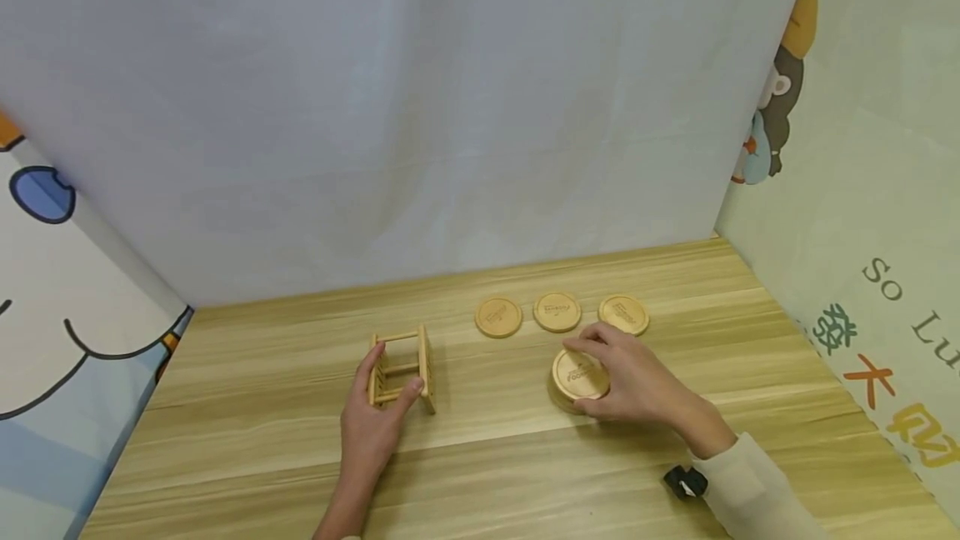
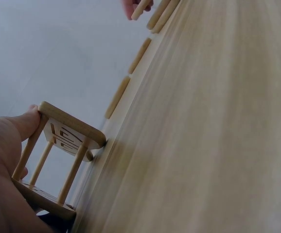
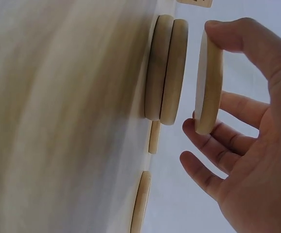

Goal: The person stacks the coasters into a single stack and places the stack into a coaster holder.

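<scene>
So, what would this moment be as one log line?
left hand: grips wooden rack | right hand: holds wooden disc above stack of two | three other discs: flat in a row beyond

A pale backdrop (image 1: 450, 123) and cartoon panels (image 1: 870, 173) enclose this tabletop booth (image 1: 240, 440).
</scene>
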`<state>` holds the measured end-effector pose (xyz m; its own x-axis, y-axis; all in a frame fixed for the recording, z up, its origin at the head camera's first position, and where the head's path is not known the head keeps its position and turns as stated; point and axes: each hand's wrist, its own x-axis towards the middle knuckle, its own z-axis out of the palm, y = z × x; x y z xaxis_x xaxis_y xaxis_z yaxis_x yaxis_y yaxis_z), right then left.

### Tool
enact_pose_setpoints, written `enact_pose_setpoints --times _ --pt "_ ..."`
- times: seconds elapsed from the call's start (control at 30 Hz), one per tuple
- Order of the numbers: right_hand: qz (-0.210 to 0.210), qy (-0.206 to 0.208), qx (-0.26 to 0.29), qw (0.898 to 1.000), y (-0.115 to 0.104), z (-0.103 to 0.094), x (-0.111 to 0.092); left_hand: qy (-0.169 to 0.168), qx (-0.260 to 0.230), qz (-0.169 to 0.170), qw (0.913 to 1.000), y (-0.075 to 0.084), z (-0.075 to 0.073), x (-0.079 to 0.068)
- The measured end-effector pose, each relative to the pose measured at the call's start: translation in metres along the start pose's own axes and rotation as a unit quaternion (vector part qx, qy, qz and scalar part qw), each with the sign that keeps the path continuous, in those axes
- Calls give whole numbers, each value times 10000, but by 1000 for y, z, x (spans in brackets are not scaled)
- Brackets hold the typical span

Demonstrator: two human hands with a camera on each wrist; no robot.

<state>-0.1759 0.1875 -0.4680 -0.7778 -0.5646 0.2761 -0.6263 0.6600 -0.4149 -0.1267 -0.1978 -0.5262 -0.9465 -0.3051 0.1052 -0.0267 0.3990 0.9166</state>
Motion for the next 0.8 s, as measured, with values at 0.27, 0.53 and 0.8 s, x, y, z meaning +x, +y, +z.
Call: enact_pose_setpoints --times 0.27,0.53,0.8 --pt "37 -144 -25 9999 0 0 0 -42 115 -113 9999 -34 5 14" --pt "25 -287 60 9996 1 2 0 -2 45 -82 10000 -31 6 13" --pt "108 -424 77 9990 0 3 0 99 58 126 9999 -19 5 7"
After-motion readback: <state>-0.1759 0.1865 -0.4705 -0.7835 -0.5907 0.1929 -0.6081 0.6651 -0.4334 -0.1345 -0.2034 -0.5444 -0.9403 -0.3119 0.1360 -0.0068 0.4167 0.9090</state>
